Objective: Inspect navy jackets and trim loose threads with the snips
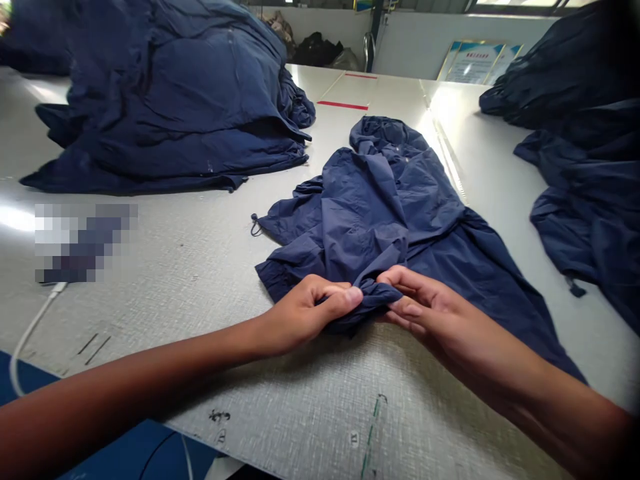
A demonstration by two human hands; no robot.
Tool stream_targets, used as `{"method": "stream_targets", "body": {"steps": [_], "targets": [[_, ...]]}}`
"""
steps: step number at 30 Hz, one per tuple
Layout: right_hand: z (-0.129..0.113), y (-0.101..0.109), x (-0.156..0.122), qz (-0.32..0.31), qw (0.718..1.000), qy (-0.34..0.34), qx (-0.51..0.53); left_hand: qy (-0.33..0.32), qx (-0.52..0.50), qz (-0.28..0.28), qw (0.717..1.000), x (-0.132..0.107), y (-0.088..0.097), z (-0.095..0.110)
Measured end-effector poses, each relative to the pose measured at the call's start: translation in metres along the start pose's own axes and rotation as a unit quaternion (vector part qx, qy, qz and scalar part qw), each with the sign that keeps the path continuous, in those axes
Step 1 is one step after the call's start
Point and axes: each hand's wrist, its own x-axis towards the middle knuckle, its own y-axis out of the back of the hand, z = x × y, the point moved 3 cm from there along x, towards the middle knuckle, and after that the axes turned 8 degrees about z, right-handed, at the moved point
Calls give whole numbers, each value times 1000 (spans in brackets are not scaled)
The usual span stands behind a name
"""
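A navy blue hooded jacket (370, 200) lies spread on the pale table, its hood pointing away from me. A cord with a toggle (255, 225) sticks out at its left side. My left hand (313, 310) is closed on a gathered fold of the jacket's near edge, thumb on top. Close beside it, my right hand (425, 307) pinches the same bunched fabric between thumb and fingers. The fold is lifted slightly off the table between both hands. The fingertips under the cloth are partly hidden.
A tall pile of navy garments (185, 100) stands at the back left, and more navy garments (595, 180) lie along the right. A blurred-out object (87, 247) with a white cable (37, 320) is on the left. Framed certificates (473, 62) lean against the back wall.
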Motion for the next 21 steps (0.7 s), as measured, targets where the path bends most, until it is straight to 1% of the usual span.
{"method": "stream_targets", "body": {"steps": [2, 5, 8, 10, 12, 14, 16, 18, 21], "targets": [[5, -3, -3, 6, 999, -18, 46, -11, 16, 26, 999, 0, 0, 0], [9, -11, -8, 22, 994, -19, 102, -66, 54, 59, 995, 0, 2, 1], [10, -20, -10, 41, 991, -19, 124, -117, 70, 94, 986, 1, 4, -2], [9, -23, -9, 43, 991, -6, 130, -119, 55, 137, 982, 2, 6, -5], [7, -24, -6, 32, 990, 10, 138, -96, 20, 176, 979, 3, 5, -7], [7, -22, -2, 16, 990, 17, 142, -56, -55, 195, 978, 4, 2, -6], [8, -17, 4, 13, 991, 17, 130, -8, -152, 181, 972, 4, -4, -3], [10, -11, 10, 23, 993, 23, 110, 45, -230, 151, 960, 2, -8, 3], [9, -9, 16, 24, 996, 26, 78, 121, -279, 121, 945, -2, -9, 7]]}}
